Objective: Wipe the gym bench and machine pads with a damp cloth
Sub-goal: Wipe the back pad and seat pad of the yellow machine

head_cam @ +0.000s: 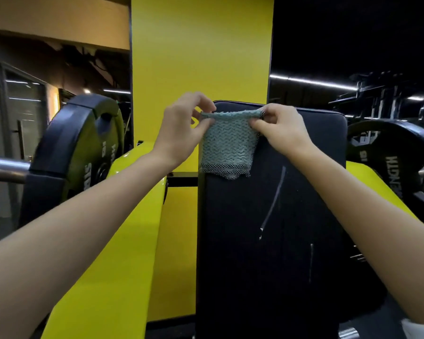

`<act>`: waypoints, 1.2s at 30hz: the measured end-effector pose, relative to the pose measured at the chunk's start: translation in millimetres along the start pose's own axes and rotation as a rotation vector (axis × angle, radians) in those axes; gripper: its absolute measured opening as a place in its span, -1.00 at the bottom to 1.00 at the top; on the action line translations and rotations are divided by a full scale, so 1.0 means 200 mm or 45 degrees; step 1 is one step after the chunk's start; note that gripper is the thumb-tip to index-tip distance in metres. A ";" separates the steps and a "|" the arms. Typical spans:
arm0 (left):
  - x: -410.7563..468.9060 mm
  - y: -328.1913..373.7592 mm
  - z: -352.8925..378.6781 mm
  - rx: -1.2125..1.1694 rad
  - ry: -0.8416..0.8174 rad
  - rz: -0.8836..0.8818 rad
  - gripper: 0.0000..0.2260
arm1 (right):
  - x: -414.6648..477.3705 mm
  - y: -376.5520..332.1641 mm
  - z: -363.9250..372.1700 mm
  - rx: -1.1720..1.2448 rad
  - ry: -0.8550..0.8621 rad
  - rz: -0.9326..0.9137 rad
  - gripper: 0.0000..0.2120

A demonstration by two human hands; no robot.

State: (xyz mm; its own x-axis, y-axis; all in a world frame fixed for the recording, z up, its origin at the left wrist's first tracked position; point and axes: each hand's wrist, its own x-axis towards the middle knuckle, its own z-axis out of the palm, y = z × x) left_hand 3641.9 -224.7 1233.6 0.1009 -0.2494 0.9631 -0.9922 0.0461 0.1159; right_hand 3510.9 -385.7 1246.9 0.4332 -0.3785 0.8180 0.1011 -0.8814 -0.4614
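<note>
A small teal cloth (228, 145) with a dark woven border hangs folded in front of the upper part of a black padded bench back (267, 216). My left hand (181, 128) pinches the cloth's top left corner between thumb and fingers. My right hand (279, 128) pinches the top right corner the same way, so the cloth is stretched between both hands. The pad stands tilted, its top edge just behind the cloth. Pale streaks run down its surface below the cloth.
Yellow machine arms (123, 228) flank the pad on both sides. A black and yellow weight plate (78, 148) on a steel bar (5, 168) sits at left, another plate (392, 162) at right. A yellow pillar (201, 57) rises behind.
</note>
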 end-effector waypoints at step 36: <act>0.03 -0.21 0.12 0.715 -0.328 0.408 -0.16 | -0.04 0.11 0.43 -0.330 0.208 -0.675 -0.44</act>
State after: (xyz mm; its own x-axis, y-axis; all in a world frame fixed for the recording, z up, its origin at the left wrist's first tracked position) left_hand 3681.9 -252.0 1228.8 -0.1553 -0.5316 0.8326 -0.8649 -0.3340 -0.3746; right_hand 3586.3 -377.5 1200.2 0.2382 0.1098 0.9650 0.0354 -0.9939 0.1043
